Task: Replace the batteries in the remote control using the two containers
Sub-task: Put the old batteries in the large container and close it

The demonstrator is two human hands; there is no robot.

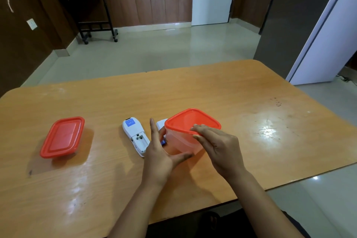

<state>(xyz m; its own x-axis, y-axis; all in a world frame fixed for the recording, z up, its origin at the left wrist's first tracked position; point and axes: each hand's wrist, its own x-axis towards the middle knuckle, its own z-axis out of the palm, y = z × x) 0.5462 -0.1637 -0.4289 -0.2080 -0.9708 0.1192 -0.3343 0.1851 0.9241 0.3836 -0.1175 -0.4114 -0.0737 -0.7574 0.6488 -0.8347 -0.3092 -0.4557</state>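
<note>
A white remote control [135,135] lies face down on the wooden table [251,92], its battery bay uncovered. Right of it stands a clear square container with an orange lid [189,120]. My left hand [164,152] is spread against the container's near left side, thumb along its base. My right hand [216,143] rests with straight fingers on the lid's near edge. A blue battery [163,142] peeks out between my left hand and the container. The white battery cover [161,124] lies behind my left fingers. A flat rectangular container with an orange lid [62,137] sits closed at the left.
The table's far edge and right edge border a tiled floor. A dark side table [92,11] with a small pot stands by the far wall. A white door leaf [324,44] is at the right.
</note>
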